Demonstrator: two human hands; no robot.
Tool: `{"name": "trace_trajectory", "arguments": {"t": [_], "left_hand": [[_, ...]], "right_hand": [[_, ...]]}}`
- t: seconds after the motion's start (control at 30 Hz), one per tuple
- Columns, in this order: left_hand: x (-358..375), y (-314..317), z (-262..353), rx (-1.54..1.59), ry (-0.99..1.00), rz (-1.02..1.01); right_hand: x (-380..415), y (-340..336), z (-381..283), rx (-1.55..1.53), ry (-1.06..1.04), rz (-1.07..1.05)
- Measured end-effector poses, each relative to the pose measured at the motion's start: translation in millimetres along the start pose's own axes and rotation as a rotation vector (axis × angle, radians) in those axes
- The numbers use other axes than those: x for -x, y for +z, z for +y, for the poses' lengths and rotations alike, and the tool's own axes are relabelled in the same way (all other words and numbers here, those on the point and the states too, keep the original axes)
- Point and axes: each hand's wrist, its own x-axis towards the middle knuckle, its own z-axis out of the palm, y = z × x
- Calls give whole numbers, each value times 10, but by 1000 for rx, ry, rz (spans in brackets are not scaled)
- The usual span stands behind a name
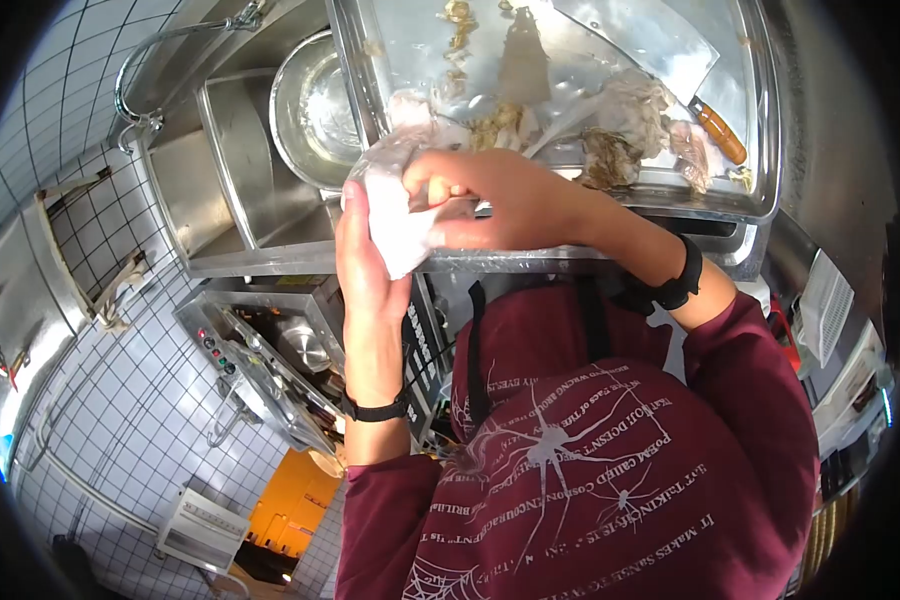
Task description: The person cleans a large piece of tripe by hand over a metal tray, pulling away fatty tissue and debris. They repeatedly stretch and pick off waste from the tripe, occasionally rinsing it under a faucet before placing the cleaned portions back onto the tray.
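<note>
A pale, wet, slippery-looking piece of meat [398, 225] is held up at the tray's near left corner; its exact kind does not show. My left hand [368, 265] grips it from the left and below, thumb along its outer side. The curled fingers of my right hand [475, 195] close on its right side, partly hiding it. Just beyond, the metal tray [570, 190] holds brownish and whitish scraps [610, 155]. A cleaver [685, 80] with a wooden handle lies at the tray's right, its blade pointing to the upper left.
Left of the tray, a round metal bowl [320, 110] stands by a steel sink [235, 150] with a curved faucet [125, 95]. Below the counter's edge is a metal appliance [260, 350] with coloured buttons. White tiles cover the wall and floor at left.
</note>
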Motion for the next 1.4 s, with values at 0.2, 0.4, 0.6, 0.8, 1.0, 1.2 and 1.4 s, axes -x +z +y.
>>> {"name": "trace_trajectory", "arguments": {"t": [0.2, 0.4, 0.6, 0.8, 1.0, 1.2, 1.4], "left_hand": [[21, 157, -26, -350, 244, 197], [30, 108, -17, -475, 254, 178], [12, 95, -39, -425, 239, 157], [-138, 95, -39, 39, -14, 104], [-138, 191, -8, 274, -93, -49], [-205, 148, -25, 453, -153, -82], [-437, -541, 594, 304, 1, 237]], "right_hand": [[-36, 208, -62, 533, -151, 108], [-107, 283, -56, 489, -265, 192], [-138, 298, -52, 455, -132, 113], [-154, 384, 31, 264, -241, 263], [-54, 379, 41, -58, -172, 320], [62, 426, -44, -109, -182, 390], [575, 297, -278, 431, -372, 265]]}}
